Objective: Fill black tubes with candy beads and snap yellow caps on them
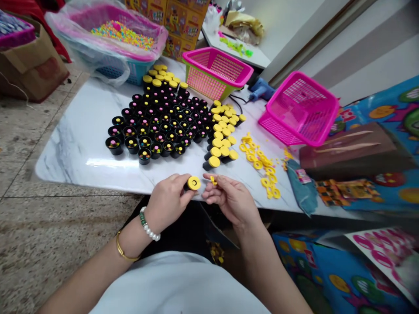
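Note:
My left hand (168, 198) is closed around a small black cup with a yellow ring cap (194, 183), its top turned towards me. Beside it, my right hand (231, 196) pinches a small yellow plastic piece (213, 179) between thumb and finger. Just beyond my hands stand black cups with flat yellow lids (214, 162), in rows. To their left are many open black cups (144, 155) holding coloured beads, with pink or yellow pieces in the middle. Loose yellow rings (258, 164) lie in a pile right of the lidded cups.
A pink and green basket (209, 83) and a tilted pink basket (278, 128) stand at the back. Colourful beads (122, 35) fill a plastic-lined basket at back left. A blue glue gun (261, 89) with a cable, a teal cloth (301, 187) and printed boxes (183, 26) are nearby.

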### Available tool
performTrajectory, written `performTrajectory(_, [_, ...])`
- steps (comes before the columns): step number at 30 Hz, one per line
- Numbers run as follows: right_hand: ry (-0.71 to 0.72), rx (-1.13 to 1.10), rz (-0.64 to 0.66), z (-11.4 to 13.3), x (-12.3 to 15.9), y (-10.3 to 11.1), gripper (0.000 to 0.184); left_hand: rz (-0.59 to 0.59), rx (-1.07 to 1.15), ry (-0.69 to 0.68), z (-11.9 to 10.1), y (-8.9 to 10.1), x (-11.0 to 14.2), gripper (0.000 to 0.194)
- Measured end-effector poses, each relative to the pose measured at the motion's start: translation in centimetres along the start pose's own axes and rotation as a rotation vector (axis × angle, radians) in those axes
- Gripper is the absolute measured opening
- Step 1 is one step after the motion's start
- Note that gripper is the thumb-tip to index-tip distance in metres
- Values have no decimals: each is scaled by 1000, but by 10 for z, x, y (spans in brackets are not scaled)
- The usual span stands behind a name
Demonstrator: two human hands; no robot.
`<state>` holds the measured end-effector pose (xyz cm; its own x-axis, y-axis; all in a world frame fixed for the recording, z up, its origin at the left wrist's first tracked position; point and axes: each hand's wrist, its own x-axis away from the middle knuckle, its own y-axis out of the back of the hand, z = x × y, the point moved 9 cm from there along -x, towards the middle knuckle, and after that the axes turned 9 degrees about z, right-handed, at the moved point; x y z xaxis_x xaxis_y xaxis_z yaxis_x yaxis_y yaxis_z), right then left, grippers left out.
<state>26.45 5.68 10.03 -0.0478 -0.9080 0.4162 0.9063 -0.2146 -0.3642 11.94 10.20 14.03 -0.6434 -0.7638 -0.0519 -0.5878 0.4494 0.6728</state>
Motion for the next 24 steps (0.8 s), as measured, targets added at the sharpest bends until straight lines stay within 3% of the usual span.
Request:
performTrajectory(5, [-52,-65,-29,-5,7,10,21,-21,-26,-22,0,-1,0,12])
performTrajectory(12, [-47,-47,-1,-8,8,8,20,-43,-33,-27,-2,1,2,12])
performTrajectory(20, [21,120,-67,4,16,12,33,-19,-12,-1,0,-1,1,14])
performTrajectory(24, [53,322,-22,6,29,1,25,-25,0,13,2,-1,3,18])
